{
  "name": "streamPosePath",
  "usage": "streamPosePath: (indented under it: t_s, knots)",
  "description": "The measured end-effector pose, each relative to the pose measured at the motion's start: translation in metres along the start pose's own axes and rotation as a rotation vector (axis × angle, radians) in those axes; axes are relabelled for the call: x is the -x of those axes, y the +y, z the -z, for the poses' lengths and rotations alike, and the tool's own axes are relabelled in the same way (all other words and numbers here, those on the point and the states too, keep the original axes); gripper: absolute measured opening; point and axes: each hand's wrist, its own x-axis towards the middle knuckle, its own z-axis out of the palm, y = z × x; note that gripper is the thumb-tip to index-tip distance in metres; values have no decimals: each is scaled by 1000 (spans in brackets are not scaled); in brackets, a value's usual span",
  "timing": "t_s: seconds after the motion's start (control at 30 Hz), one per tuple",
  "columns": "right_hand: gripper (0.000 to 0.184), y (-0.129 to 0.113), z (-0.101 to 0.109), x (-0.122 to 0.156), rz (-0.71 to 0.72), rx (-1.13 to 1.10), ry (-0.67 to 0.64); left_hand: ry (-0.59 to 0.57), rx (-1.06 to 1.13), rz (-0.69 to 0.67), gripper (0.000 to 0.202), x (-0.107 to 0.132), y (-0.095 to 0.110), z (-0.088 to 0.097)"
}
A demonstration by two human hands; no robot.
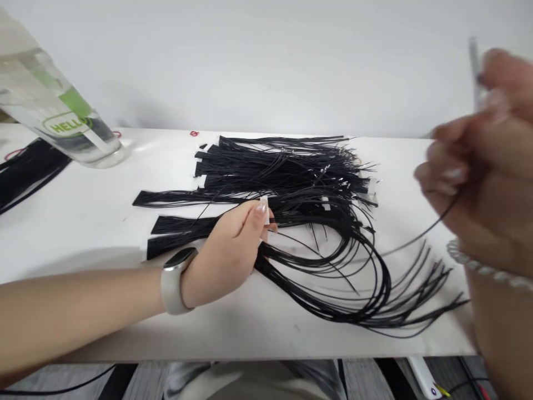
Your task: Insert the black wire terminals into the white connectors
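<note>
Left hand (227,250) clamped on a bundle of black wires (300,261) on the white tabletop (83,239); blurred right hand (470,166) pinches a single wire (420,230) up high. Yank it, and loose strands could snag and tangle!

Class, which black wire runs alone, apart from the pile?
The single strand rising into the right hand; the other wires lie bunched on the table.

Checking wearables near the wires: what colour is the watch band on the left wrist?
Off-white; the watch band shows best in the head view.
</note>
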Motion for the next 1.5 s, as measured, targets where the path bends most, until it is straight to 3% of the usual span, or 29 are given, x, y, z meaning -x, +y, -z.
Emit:
streamPosePath:
  t_s: [0.03, 0.07, 0.2, 0.3, 0.43, 0.8, 1.23, 1.5]
  knots:
    - [40, -6, -8, 7, -1, -76, 36, -5, -10, -11, 36, 0, 0, 0]
    - [38, -10, -15, 14, -6, -76, -19, -7, -14, -20, 35, 1, 0, 0]
    - [6, -18, -35, 32, 159, 198, -330, -8, -78, -53, 35, 2, 1, 0]
    - [9, -18, -40, 34, 321, 341, -430, -19, -151, -84, 35, 2, 3, 0]
    - [9, -17, -41, 33, 378, 387, -496, -42, -182, -98, 35, 2, 5, 1]
    - [8, -15, -40, 33, 388, 379, -557, -56, -149, -90, 37, 3, 4, 1]
    - [17, -12, -43, 35, 477, 462, -491, -82, -273, -162, 35, 3, 8, 1]
    - [18, -6, -49, 41, 527, 468, -528, -167, -317, -198, 37, 5, 8, 2]
